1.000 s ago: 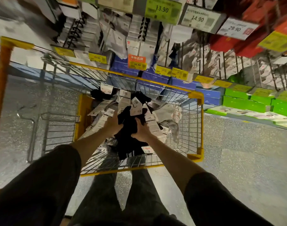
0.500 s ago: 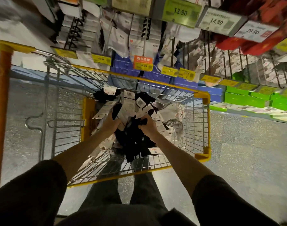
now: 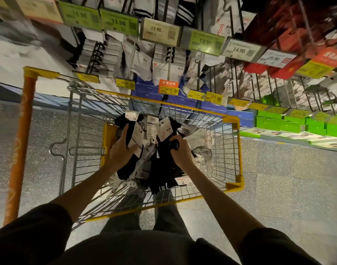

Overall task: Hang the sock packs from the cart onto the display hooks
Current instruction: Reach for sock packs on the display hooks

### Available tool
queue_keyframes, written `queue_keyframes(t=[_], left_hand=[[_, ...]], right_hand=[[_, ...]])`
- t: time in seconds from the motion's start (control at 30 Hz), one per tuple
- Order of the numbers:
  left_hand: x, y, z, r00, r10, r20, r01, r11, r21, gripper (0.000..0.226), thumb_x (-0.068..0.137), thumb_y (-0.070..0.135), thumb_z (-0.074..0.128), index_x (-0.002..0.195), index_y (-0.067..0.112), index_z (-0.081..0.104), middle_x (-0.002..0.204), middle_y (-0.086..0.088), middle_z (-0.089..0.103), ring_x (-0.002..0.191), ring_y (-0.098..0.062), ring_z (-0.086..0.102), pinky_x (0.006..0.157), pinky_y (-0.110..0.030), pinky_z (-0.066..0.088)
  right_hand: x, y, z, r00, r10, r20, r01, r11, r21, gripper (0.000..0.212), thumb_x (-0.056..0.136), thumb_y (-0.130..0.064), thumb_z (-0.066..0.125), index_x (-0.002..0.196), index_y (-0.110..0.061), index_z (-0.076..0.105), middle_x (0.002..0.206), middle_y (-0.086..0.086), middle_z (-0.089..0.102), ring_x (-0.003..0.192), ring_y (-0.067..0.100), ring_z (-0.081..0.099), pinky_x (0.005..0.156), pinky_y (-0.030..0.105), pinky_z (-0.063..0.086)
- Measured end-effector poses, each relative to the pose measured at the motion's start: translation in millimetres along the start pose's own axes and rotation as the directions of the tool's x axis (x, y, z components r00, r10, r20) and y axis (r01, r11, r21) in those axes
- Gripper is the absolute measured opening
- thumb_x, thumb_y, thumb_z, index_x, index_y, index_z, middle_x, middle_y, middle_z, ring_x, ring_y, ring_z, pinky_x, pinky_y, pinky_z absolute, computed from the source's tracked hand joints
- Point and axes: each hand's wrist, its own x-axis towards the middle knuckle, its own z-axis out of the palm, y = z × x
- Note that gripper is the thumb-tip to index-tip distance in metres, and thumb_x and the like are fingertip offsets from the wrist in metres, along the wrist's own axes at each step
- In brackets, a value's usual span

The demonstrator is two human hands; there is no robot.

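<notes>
Item: black sock packs w/ white card headers (image 3: 162, 133), in yellow-rimmed wire cart (image 3: 238, 150); left hand (image 3: 122, 148) and right hand (image 3: 180, 153) each clutch a bunch. Risk: tangled bunch prob. snags on lift, packs spill.

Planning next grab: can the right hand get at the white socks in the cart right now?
Likely not yet: the right hand grips black sock packs. Otherwise the white socks lie uncovered just beside it.
</notes>
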Motion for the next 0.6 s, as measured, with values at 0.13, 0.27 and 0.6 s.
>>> queue_keyframes(t=[0.13,0.27,0.6], left_hand=[[-15,10,16,0.999,0.005,-0.049,-0.008,0.998,-0.063,0.075,0.086,0.015,0.071,0.149,0.019,0.032,0.137,-0.009,0.053,0.128,-0.033,0.048,0.095,-0.037,0.047],[-26,14,20,0.995,-0.091,-0.035,0.084,0.982,-0.17,0.064,0.074,0.032,0.078,0.128,0.023,0.044,0.118,-0.004,0.061,0.11,-0.029,0.061,0.087,-0.045,0.055],[-3,4,29,0.979,-0.127,0.161,0.169,0.942,-0.289,0.057,0.073,0.052,0.069,0.124,0.027,0.061,0.116,-0.002,0.069,0.108,-0.022,0.065,0.093,-0.047,0.054]], right_hand=[[-15,-9,1,0.994,-0.078,0.077,0.07,0.992,0.104,0.046,0.072,0.016,0.047,0.109,-0.01,0.059,0.112,0.008,0.062,0.105,0.021,0.057,0.074,0.011,0.043],[-30,-13,2,0.99,-0.117,0.083,0.103,0.983,0.154,0.053,0.074,0.014,0.045,0.117,-0.016,0.056,0.118,0.013,0.051,0.104,0.026,0.054,0.075,0.009,0.042],[-32,-10,1,0.932,-0.223,0.287,0.292,0.929,-0.228,0.054,0.083,-0.041,0.065,0.134,-0.031,0.05,0.14,-0.001,0.029,0.113,0.029,0.057,0.088,0.042,0.053]])
